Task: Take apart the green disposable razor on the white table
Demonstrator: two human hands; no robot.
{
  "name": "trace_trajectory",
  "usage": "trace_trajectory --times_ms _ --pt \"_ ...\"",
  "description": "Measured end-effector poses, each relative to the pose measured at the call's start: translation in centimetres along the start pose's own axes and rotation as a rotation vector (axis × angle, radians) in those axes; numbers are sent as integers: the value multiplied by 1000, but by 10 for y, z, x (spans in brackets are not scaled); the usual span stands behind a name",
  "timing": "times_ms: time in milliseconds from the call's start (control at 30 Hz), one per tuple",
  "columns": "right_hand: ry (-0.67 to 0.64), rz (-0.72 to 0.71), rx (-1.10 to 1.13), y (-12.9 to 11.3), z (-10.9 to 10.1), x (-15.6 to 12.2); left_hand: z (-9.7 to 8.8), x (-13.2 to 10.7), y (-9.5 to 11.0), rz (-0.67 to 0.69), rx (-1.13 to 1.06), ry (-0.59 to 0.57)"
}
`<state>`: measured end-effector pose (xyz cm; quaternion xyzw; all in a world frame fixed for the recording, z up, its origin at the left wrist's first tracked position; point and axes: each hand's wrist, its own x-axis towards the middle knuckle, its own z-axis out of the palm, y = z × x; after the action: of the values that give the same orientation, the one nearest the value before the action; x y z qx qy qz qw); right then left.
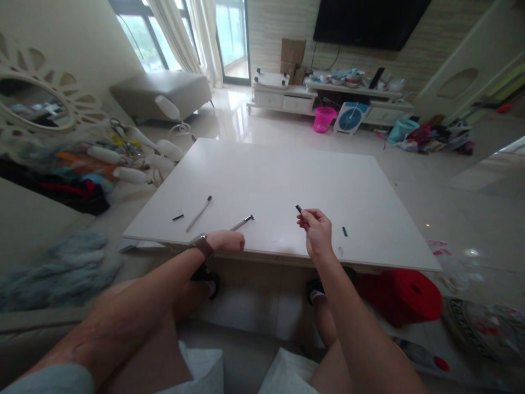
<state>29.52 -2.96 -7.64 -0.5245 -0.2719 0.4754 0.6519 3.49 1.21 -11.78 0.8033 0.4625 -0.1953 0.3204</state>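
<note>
My left hand (pixel 227 240) is closed around a thin grey pen (pixel 243 222) whose dark tip points up and to the right over the front edge of the white table (pixel 270 180). A watch sits on that wrist. My right hand (pixel 315 227) is raised over the table and pinches a small dark cap-like piece (pixel 298 208) between its fingertips. On the table to the left lie a white pen (pixel 198 214) and a small black piece (pixel 178 217). A small green piece (pixel 345 231) lies to the right of my right hand.
A red roll (pixel 404 295) lies on the floor under the table's right front corner. A white lamp-like fixture (pixel 143 158) stands at the table's left. Behind are a TV stand (pixel 328 98), a pink basket (pixel 324 119) and a grey sofa (pixel 164 93).
</note>
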Motion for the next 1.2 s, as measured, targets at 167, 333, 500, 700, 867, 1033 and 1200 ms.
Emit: trace_trajectory --times_ms 167,333,500,700,867,1033,1200 --pt "-2 -15 -3 -1 -4 0 -9 0 -7 -64 26 41" --pt "13 -11 -36 2 -15 1 -5 10 -7 -28 3 54" --pt "44 -16 -47 3 -32 0 4 18 5 60 -71 -28" --pt "65 -18 -49 1 -45 -1 -3 43 17 72 -64 303" --pt "66 -8 -26 -2 -46 -2 7 52 40 122 -37 311" --pt "65 -11 8 -9 -45 -4 13 20 75 473 -340 -237" --pt "38 -21 29 -12 -36 -3 3 18 65 288 -316 87"
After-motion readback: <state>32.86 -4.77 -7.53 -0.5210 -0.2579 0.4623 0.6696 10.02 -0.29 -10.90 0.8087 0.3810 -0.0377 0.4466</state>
